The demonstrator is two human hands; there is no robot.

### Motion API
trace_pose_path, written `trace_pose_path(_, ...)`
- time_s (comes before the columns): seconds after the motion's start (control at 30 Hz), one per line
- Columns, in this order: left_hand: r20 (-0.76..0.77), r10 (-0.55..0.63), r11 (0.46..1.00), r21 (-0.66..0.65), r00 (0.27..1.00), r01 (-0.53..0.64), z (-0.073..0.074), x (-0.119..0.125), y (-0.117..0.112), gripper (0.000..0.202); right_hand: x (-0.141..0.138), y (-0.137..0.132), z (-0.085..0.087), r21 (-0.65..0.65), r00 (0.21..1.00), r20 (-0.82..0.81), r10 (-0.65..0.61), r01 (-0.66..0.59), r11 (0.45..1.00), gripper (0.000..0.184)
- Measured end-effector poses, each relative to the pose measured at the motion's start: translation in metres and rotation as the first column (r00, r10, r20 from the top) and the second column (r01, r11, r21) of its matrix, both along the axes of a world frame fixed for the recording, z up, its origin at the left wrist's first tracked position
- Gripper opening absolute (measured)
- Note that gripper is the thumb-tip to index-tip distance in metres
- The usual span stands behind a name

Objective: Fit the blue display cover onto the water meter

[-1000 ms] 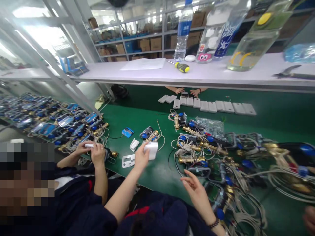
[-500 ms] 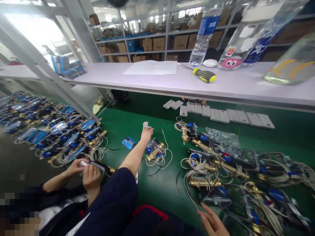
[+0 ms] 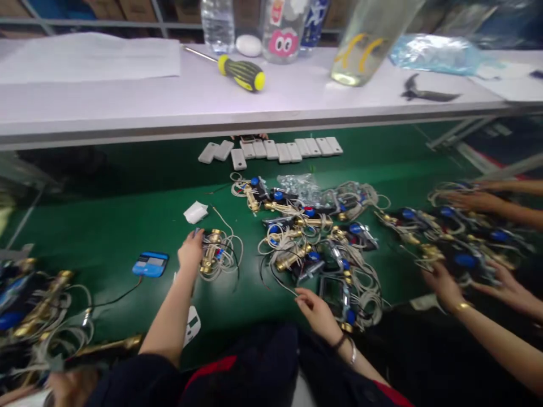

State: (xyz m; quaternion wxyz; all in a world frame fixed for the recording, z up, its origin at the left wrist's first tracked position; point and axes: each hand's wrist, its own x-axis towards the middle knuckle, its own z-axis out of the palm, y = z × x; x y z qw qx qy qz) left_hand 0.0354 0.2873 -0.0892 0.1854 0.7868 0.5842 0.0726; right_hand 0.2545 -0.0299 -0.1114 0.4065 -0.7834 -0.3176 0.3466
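My left hand (image 3: 190, 250) is closed on the dark-and-blue side of a brass meter (image 3: 208, 257), which has coiled grey cable (image 3: 231, 254) beside it. Its fingertips are partly hidden. A crumpled white piece (image 3: 195, 212) lies just beyond that hand. My right hand (image 3: 314, 311) pinches the end of a thin cable (image 3: 282, 284). That cable leads back into a pile of brass meters (image 3: 292, 257) with blue caps and looped wires. Left of my left arm, a blue display unit (image 3: 150, 264) lies on the green table, its black lead running to the left.
A white shelf (image 3: 297, 107) crosses above the table, carrying a screwdriver (image 3: 241, 72), bottles and a hammer-like tool (image 3: 428, 93). White boxes (image 3: 271, 150) stand in a row beneath. Co-workers' hands (image 3: 445, 288) handle more meters at right; another person's hand (image 3: 72, 384) is at lower left.
My left hand has left the white piece, which now lies on the table, and has come to the brass meter. My right hand still holds the cable. The view has turned right.
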Motion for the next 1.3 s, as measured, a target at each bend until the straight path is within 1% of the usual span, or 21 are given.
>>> trace_pose_path(0.13,-0.021,0.101,0.994,0.041,0.995,-0.1,0.02,-0.011,0.017,0.041,0.027,-0.035,-0.003,-0.023,0.973,0.207,-0.106,0.113,0.993,0.031)
trace_pose_path(0.2,0.027,0.199,0.967,0.155,0.98,-0.201,0.033,-0.008,0.015,0.041,0.047,-0.059,-0.003,-0.044,0.935,0.294,-0.198,0.22,0.975,0.035)
trace_pose_path(0.23,0.085,0.224,0.945,0.223,0.971,-0.238,0.039,-0.002,0.008,0.042,0.057,-0.07,-0.003,-0.057,0.911,0.34,-0.235,0.27,0.961,0.037)
trace_pose_path(0.27,0.152,0.209,0.932,0.269,0.966,-0.243,0.044,0.008,-0.003,0.042,0.067,-0.08,-0.004,-0.073,0.887,0.38,-0.263,0.312,0.947,0.04)
trace_pose_path(0.33,0.262,0.064,0.946,0.292,0.963,-0.142,0.048,0.044,-0.039,0.042,0.084,-0.093,-0.007,-0.122,0.861,0.428,-0.275,0.356,0.927,0.044)
trace_pose_path(0.37,0.281,-0.062,0.973,0.229,0.958,-0.005,0.046,0.067,-0.062,0.041,0.09,-0.096,-0.009,-0.153,0.863,0.434,-0.26,0.355,0.922,0.046)
trace_pose_path(0.43,0.27,-0.22,0.972,0.139,0.938,0.188,0.033,0.12,-0.112,0.033,0.099,-0.094,-0.014,-0.22,0.879,0.428,-0.208,0.325,0.92,0.049)
trace_pose_path(0.47,0.26,-0.301,0.954,0.066,0.918,0.294,0.023,0.145,-0.137,0.031,0.101,-0.09,-0.015,-0.25,0.887,0.425,-0.18,0.306,0.919,0.05)
trace_pose_path(0.5,0.225,-0.378,0.91,-0.091,0.898,0.406,0.013,0.167,-0.158,0.036,0.102,-0.086,-0.016,-0.276,0.892,0.425,-0.155,0.291,0.916,0.05)
trace_pose_path(0.57,0.2,-0.392,0.887,-0.178,0.898,0.427,-0.006,0.199,-0.191,0.043,0.103,-0.076,-0.016,-0.315,0.892,0.436,-0.12,0.276,0.908,0.048)
trace_pose_path(0.67,0.169,-0.359,0.894,-0.219,0.918,0.39,-0.022,0.215,-0.208,0.053,0.107,-0.066,-0.013,-0.36,0.906,0.414,-0.085,0.248,0.899,0.043)
trace_pose_path(0.77,0.123,-0.404,0.883,-0.208,0.906,0.422,-0.027,0.213,-0.202,0.073,0.114,-0.059,-0.012,-0.394,0.945,0.316,-0.081,0.209,0.895,0.045)
trace_pose_path(0.8,0.103,-0.428,0.877,-0.195,0.898,0.44,-0.027,0.212,-0.2,0.074,0.118,-0.057,-0.013,-0.398,0.956,0.278,-0.091,0.201,0.895,0.047)
trace_pose_path(0.87,0.061,-0.456,0.87,-0.179,0.888,0.459,-0.026,0.208,-0.199,0.064,0.126,-0.055,-0.013,-0.391,0.973,0.198,-0.121,0.191,0.9,0.049)
trace_pose_path(0.93,0.032,-0.474,0.859,-0.201,0.88,0.47,-0.025,0.2,-0.202,0.051,0.133,-0.056,-0.014,-0.36,0.982,0.1,-0.157,0.183,0.915,0.042)
trace_pose_path(1.03,0.016,-0.509,0.831,-0.253,0.861,0.496,-0.023,0.172,-0.207,0.049,0.138,-0.069,-0.015,-0.281,0.971,-0.077,-0.225,0.195,0.94,0.029)
trace_pose_path(1.1,0.044,-0.551,0.793,-0.282,0.833,0.54,-0.022,0.142,-0.205,0.053,0.137,-0.082,-0.017,-0.24,0.936,-0.206,-0.284,0.233,0.942,0.025)
trace_pose_path(1.2,0.112,-0.618,0.723,-0.308,0.778,0.618,-0.015,0.096,-0.192,0.053,0.13,-0.101,-0.02,-0.228,0.834,-0.4,-0.379,0.31,0.923,0.027)
trace_pose_path(1.23,0.12,-0.625,0.718,-0.301,0.772,0.628,-0.012,0.083,-0.186,0.05,0.127,-0.105,-0.021,-0.23,0.79,-0.461,-0.403,0.333,0.915,0.028)
trace_pose_path(1.27,0.115,-0.616,0.734,-0.278,0.78,0.62,-0.008,0.07,-0.179,0.047,0.124,-0.105,-0.022,-0.223,0.739,-0.525,-0.422,0.36,0.906,0.03)
trace_pose_path(1.3,0.098,-0.586,0.772,-0.235,0.805,0.591,-0.004,0.059,-0.172,0.043,0.119,-0.104,-0.024,-0.213,0.69,-0.582,-0.43,0.381,0.9,0.03)
